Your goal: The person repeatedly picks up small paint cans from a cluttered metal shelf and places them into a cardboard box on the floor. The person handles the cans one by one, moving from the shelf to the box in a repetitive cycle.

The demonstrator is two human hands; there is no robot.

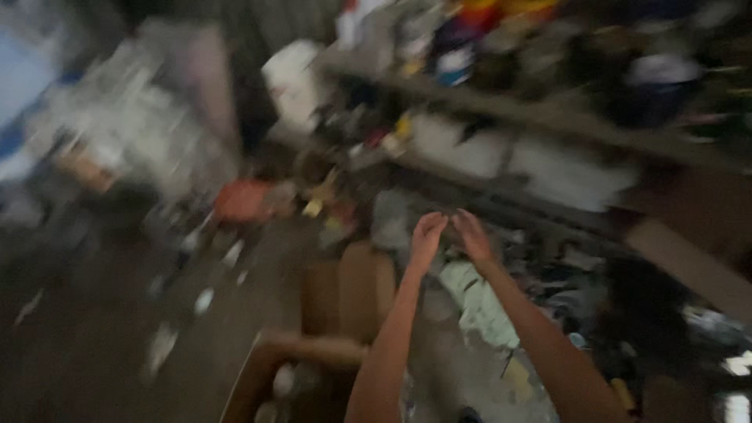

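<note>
The whole view is smeared by motion, so only rough shapes can be told. Both bare arms reach up and forward from the bottom edge. The left hand (427, 235) and the right hand (472, 235) are raised side by side, close together, fingertips nearly meeting near the top. Whether they pinch something small between them cannot be told through the blur; nothing clear shows in either hand.

Just beneath the hands and between the forearms lies a pale green bundle (479, 301), perhaps cloth or a bag, the nearest thing to them. To the left of the left arm stands an open cardboard box (348, 286), and another cardboard box (262, 368) sits at the bottom edge with pale things inside. Further left an orange thing (241, 200) rests on the dark floor (94, 329), among scattered pale scraps. Behind the hands a long shelf (564, 117) crosses the view at a slant, crowded with mixed coloured goods, with white packages (576, 172) below it.
</note>
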